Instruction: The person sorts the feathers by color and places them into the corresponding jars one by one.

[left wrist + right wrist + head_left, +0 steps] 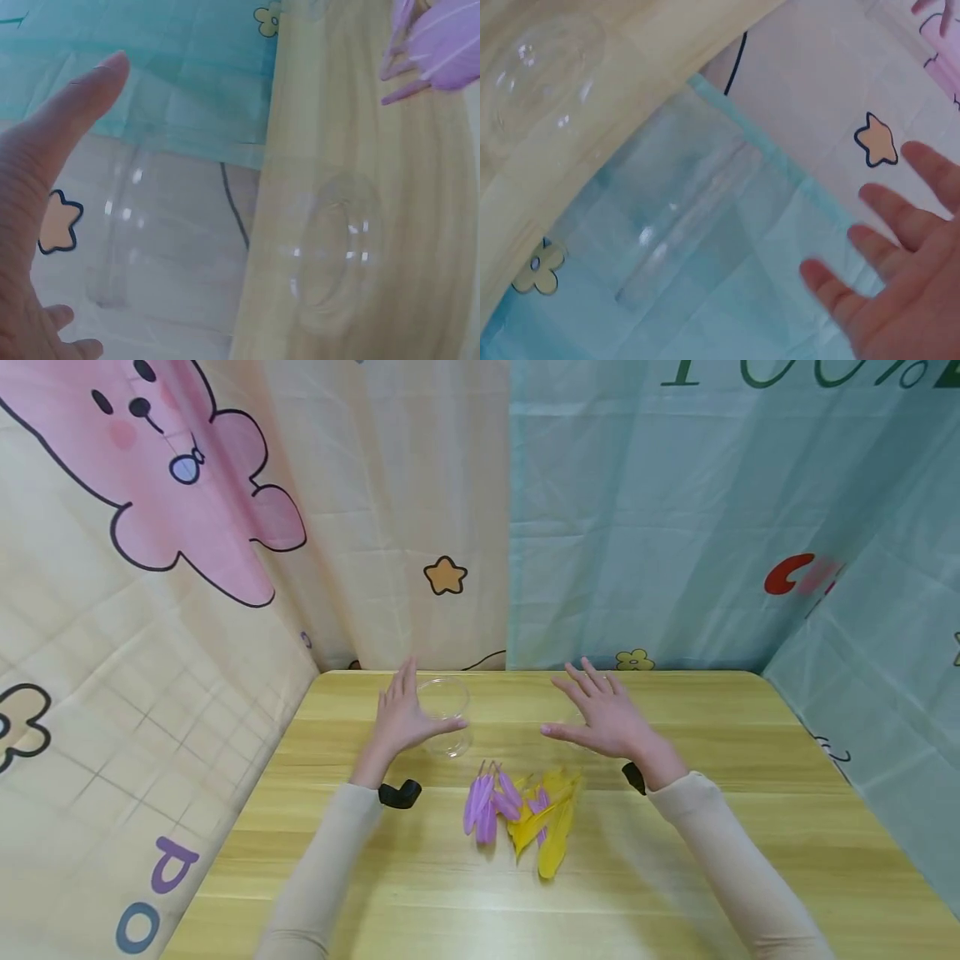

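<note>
My left hand (403, 720) is spread, fingers straight, its thumb reaching out in front of a clear, see-through cup (450, 747). In the left wrist view that cup (337, 300) stands upright on the table, apart from the thumb. Opposite it, my right hand (609, 724) hovers with fingers splayed, holding nothing. The right wrist view shows a second clear cup (694, 217) beside its fingers; in the head view the hand mostly hides it. Between the forearms lie several purple feathers (486, 814) and yellow feathers (553, 835), the two colours partly overlapping.
A wood-grain table (465, 918) spreads under both arms. Printed curtains (600, 527) hang right behind its back edge and along both sides. A black wrist strap piece (400, 794) sits at the left wrist, another (634, 778) at the right.
</note>
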Tool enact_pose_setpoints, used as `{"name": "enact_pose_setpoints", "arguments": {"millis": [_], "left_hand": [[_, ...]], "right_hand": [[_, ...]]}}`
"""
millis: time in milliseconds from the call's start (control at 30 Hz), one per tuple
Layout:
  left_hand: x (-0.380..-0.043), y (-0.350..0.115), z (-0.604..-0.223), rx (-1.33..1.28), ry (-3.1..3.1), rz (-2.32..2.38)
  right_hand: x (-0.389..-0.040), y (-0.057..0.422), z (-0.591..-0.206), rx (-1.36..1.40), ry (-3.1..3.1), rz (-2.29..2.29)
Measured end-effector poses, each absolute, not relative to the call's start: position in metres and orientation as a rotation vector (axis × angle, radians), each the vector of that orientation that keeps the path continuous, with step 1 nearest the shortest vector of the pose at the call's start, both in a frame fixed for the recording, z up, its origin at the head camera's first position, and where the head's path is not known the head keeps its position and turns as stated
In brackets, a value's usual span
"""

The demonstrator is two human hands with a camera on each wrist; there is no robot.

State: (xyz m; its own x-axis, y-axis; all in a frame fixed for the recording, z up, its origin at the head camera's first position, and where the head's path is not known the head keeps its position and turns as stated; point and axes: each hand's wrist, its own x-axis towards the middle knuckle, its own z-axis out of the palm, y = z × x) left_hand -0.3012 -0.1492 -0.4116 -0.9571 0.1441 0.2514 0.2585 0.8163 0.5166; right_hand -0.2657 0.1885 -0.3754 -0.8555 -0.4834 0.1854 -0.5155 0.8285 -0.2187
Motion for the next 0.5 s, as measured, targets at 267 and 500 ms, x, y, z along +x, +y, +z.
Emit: {"name": "enact_pose_setpoints", "arguments": {"millis": [267, 500], "left_hand": [[-0.303, -0.159, -0.463, -0.2, -2.51, -1.365], [-0.308, -0.153, -0.484, -0.203, -2.398, -1.611]], "right_hand": [[-0.264, 0.176, -0.398, 1.032, -2.743, 0.708], [-0.267, 0.169, -0.423, 1.022, -2.844, 0.856]]}}
